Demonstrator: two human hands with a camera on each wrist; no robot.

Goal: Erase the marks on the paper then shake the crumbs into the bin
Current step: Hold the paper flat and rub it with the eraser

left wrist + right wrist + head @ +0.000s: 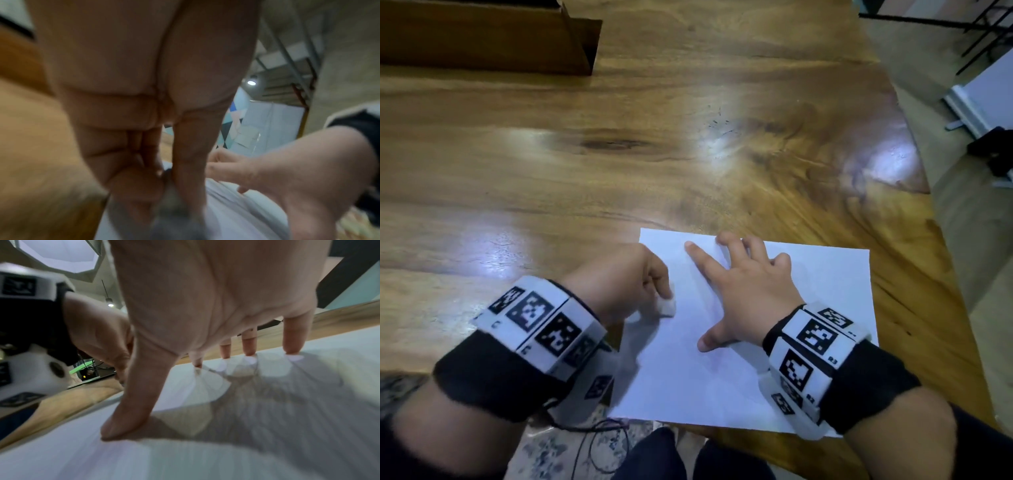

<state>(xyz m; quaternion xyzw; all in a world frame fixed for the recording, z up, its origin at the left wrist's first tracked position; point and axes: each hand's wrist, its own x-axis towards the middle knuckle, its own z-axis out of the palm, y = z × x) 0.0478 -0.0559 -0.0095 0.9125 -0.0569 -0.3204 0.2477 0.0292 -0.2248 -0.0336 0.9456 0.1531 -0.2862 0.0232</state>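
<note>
Fingers first: right hand is spread wide, tips and thumb planted flat on the paper, holding nothing. That's the anchor, I'd say, so the sheet won't skid or crease while it's rubbed. Rt wrist view confirms it: fingertips press near the far edge, thumb down nearer the cam.

Left hand is curled tight, pinching a small white eraser betw thumb and fingers, its tip down on the sheet's left edge. Lft wrist view is blurred, so can't tell exactly how many fingers are on it, but the grip is narrow and closed round it.

Paper sits at the near rt corner of the wooden table, lower edge reaching the table's front edge. Marks? Sheet looks nearly blank from the head view; only a faint tint near the right thumb, too faint to call. No crumbs visible either.

Brown cardboard box sits well apart, far left corner, prob the bin, though I can't see inside it.

Judging by this, it's the erasing step; shake-off not yet begun. Risk: rubbing at the edge could buckle the sheet.
</note>
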